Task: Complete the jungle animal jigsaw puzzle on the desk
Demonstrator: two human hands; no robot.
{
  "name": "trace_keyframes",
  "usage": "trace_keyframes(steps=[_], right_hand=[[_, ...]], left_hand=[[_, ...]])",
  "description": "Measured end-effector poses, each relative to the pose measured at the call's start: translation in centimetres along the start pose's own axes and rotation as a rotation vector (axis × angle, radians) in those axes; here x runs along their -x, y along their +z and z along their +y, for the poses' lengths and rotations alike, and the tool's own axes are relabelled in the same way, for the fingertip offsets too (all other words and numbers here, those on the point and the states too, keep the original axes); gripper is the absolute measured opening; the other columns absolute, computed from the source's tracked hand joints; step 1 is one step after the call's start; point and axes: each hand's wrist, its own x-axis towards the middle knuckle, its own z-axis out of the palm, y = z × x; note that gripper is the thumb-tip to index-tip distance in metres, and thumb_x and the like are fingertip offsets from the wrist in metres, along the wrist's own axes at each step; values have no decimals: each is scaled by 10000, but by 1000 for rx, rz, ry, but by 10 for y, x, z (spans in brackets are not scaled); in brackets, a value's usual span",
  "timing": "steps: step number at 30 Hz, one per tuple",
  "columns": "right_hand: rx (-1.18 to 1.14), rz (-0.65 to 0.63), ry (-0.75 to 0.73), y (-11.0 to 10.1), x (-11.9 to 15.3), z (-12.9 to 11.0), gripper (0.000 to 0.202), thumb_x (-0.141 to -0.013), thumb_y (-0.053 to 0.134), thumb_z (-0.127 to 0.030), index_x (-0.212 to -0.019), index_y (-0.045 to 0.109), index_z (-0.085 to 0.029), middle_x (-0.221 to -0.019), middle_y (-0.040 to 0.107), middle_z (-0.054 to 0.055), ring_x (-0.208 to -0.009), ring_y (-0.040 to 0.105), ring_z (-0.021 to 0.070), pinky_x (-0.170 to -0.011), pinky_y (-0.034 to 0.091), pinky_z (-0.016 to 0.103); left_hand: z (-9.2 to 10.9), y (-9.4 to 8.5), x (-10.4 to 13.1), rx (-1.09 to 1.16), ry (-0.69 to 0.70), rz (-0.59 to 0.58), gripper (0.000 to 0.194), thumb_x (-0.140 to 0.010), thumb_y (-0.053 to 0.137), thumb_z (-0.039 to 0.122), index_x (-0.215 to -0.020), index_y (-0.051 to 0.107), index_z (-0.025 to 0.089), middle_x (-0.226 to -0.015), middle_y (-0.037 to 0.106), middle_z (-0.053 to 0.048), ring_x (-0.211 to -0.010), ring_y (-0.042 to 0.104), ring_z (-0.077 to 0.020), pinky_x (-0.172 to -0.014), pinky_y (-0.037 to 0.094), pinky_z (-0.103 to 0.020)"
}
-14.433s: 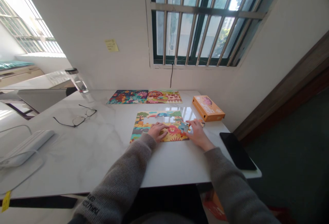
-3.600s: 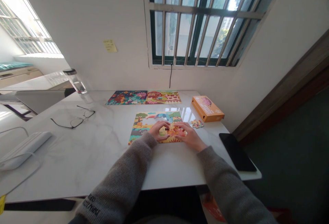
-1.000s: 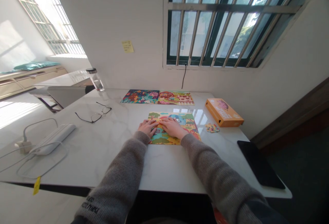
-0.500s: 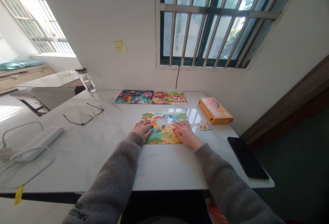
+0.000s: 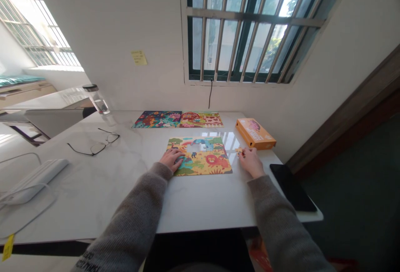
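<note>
The bottle (image 5: 99, 102) holds clear liquid; the inside of the orange box (image 5: 255, 133) is hidden. On the counter (image 5: 203, 205), the left hand (image 5: 171, 159) rests, fingers apart, on the puzzle (image 5: 203, 163). The right hand (image 5: 251, 163) has left it for the loose pieces (image 5: 239, 151); whether it clamps any, I cannot tell.

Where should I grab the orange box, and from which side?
Probably across the middle by its two long sides, coming from above: the orange box lies flat with its broad face up, and its narrower span looks easier to pinch. I'd avoid the near end, since the right hand is just in front of it, at the loose puzzle pieces.
</note>
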Motion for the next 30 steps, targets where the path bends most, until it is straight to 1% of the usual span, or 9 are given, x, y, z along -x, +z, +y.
trace_keyframes(steps=[4, 7, 10, 14, 18, 21, 25, 27, 30], right_hand=[[19, -14, 52, -4, -1, 1, 343, -967, 494, -386, -1226, 631, -208, -1166, 520, 158, -1080, 620, 307, -804, 491, 376], [55, -69, 85, -8, -1, 1, 334, -978, 487, -413, -1235, 622, -247, -1139, 527, 133, -1039, 637, 285, -805, 488, 368], [86, -115, 139, -11, -2, 0, 331, -979, 481, -435, -1226, 619, -262, -1139, 532, 115, -985, 656, 267, -803, 488, 367], [74, -76, 175, -13, -1, -2, 392, -950, 527, -423, -1298, 568, -249, -1161, 566, 125, -1013, 649, 282, -818, 483, 376], [25, -9, 135, -14, 1, -7, 414, -914, 574, -394, -1300, 567, -244, -1176, 602, 122, -1022, 642, 281, -805, 476, 361], [-6, 72, -7, -9, 6, -19, 428, -892, 597, -362, -1297, 571, -227, -1201, 616, 117, -1017, 635, 259, -808, 470, 337], [-53, 142, -348, 6, 20, -50, 417, -845, 627, -249, -1254, 586, -177, -1203, 645, 123, -1060, 618, 261, -906, 457, 350], [-91, 132, -523, 13, 30, -66, 416, -825, 633, -198, -1237, 588, -164, -1204, 655, 128, -1120, 599, 277, -968, 441, 378], [-156, 91, -726, 22, 43, -84, 422, -824, 624, -167, -1243, 573, -167, -1204, 660, 124, -1169, 578, 283, -1006, 433, 401]], left_hand=[[4, -4, 2, 7, 19, 4, 325, -919, 524, 351, -1161, 716, 250, -1194, 673, -86, -1144, 549, -293, -1011, 465, -467], [7, -7, 3, -6, 13, -12, 335, -925, 511, 353, -1173, 707, 242, -1214, 669, -85, -1154, 545, -294, -1010, 464, -468], [8, -9, 3, -21, 3, -39, 339, -926, 513, 349, -1186, 701, 240, -1229, 662, -82, -1168, 540, -295, -1019, 457, -470], [8, -9, 2, -23, -4, -47, 333, -933, 514, 352, -1193, 696, 251, -1238, 656, -75, -1182, 541, -291, -1026, 453, -466], [8, -9, 3, -15, 7, -38, 324, -937, 523, 347, -1190, 696, 242, -1223, 666, -80, -1176, 546, -294, -1031, 450, -471], [11, -10, 1, 3, 35, -15, 304, -932, 540, 328, -1173, 699, 233, -1194, 679, -82, -1147, 560, -285, -1026, 459, -460], [23, -12, -3, 51, 122, 43, 283, -907, 587, 316, -1161, 683, 232, -1177, 683, -78, -1130, 583, -262, -1049, 453, -437], [33, -10, -5, 95, 180, 55, 324, -882, 630, 332, -1189, 655, 233, -1215, 670, -81, -1164, 581, -259, -1072, 443, -430], [49, -5, -6, 155, 262, 40, 463, -819, 716, 350, -1250, 605, 221, -1311, 626, -103, -1219, 561, -268, -1092, 438, -437]])
